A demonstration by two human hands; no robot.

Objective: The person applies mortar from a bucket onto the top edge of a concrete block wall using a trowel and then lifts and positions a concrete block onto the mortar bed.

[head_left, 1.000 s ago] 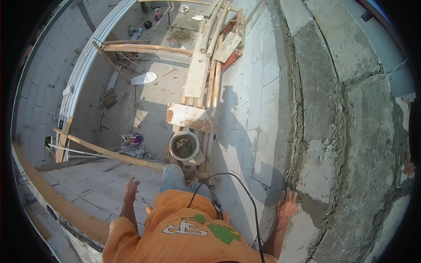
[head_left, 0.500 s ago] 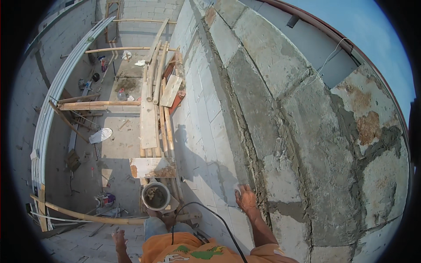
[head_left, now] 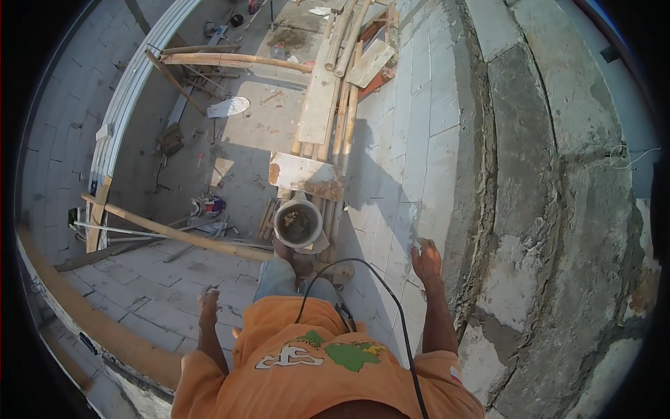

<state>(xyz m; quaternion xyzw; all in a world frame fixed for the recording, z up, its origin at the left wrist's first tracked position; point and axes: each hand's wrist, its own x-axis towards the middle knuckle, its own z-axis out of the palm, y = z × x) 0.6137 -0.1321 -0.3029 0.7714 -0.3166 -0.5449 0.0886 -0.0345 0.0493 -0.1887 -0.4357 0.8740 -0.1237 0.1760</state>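
Observation:
My right hand (head_left: 427,262) is raised beside the pale block wall (head_left: 436,167), its fingertips at or near the block face and fingers slightly apart. I see nothing clearly held in it. My left hand (head_left: 209,303) hangs free at my left side, its fingers loosely apart with nothing visible in them. In front of my legs a round bucket (head_left: 278,225) with grey mortar (head_left: 300,226) inside stands on the plank platform. Just beyond it lies a stained white board (head_left: 301,172) across the poles.
Bamboo poles (head_left: 347,115) and a long plank (head_left: 316,115) run forward below me. A bamboo crossbar (head_left: 181,237) spans the left. Stacked white metal lengths (head_left: 124,112) lean farther left. A rough mortared wall top (head_left: 523,140) rises at right. A black cable (head_left: 380,279) loops before my chest.
My view has tilted down and shifted left, so more of my shirt shows. My right hand appears farther from the mortar joint, beside the pale block face. My left hand stays free.

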